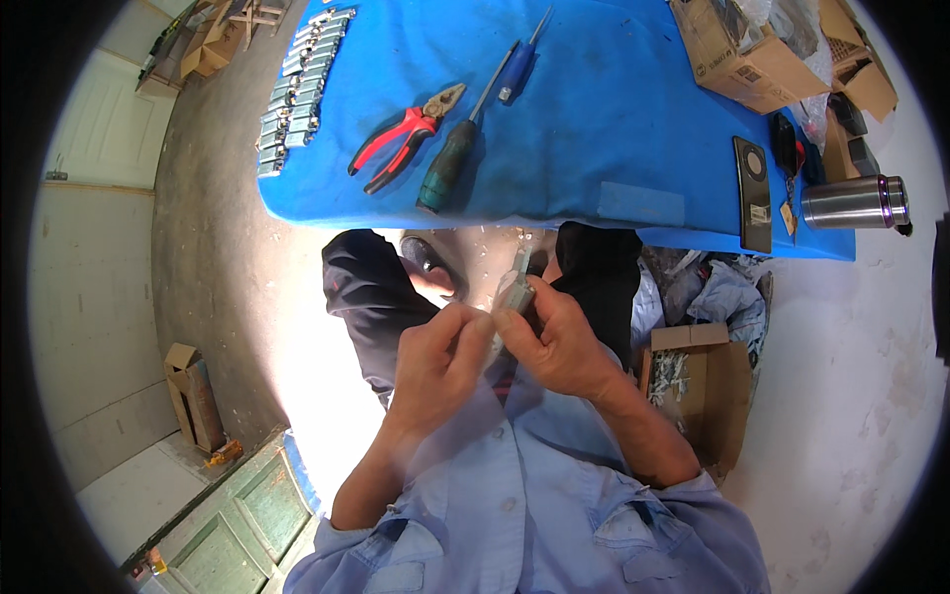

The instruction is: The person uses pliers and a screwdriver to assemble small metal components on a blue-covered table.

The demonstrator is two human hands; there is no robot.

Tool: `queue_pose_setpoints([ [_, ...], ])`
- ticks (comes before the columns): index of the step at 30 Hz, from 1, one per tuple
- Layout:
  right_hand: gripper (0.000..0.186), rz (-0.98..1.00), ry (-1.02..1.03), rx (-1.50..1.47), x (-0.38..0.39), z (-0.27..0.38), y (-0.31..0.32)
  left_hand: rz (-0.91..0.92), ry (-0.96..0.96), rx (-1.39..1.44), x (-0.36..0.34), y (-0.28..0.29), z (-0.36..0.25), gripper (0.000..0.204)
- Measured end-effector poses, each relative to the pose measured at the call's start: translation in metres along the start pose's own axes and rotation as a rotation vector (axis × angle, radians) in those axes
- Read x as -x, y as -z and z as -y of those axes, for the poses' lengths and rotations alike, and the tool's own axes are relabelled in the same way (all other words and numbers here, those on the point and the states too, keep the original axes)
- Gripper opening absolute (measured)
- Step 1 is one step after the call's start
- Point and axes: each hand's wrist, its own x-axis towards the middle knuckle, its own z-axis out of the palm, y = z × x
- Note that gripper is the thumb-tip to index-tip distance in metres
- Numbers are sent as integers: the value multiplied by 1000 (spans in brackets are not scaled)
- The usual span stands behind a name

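Hands, left [432, 366] and right [562, 345], pinch a grey piece [514, 296] short of the worktop [618, 129] edge at twelve o'clock, open blue room at one (pliers [403, 145] at eleven).

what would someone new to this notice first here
The bright blue cloth draws the eye first, spread across the top of the view. On it lie red-and-black pliers left of centre and rows of shiny metal pieces along its left edge. Below its near edge, the right hand grips a small metal part, the left hand close beside it.
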Motion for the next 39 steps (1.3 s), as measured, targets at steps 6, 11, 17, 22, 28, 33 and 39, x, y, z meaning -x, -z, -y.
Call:
queue_pose_setpoints([
  [6,20,61,97,74,4,0,2,-54,69,74,0,3,4,25],
  [11,18,41,-27,-126,9,6,-4,-123,38,-30,-3,7,1,25],
  [17,23,45,-142,-399,6,-7,3,-144,50,4,-9,4,-2,22],
  [22,26,21,-198,-598,3,-11,9,-151,104,67,-12,1,9,22],
  [28,28,16,-92,-842,-1,-23,17,-94,211,368,-12,4,10,18],
  [33,28,46,-72,-950,0,-30,20,-52,244,394,-12,8,8,14],
  [39,29,-35,-120,-902,4,-37,28,-95,233,376,-13,11,7,10],
])
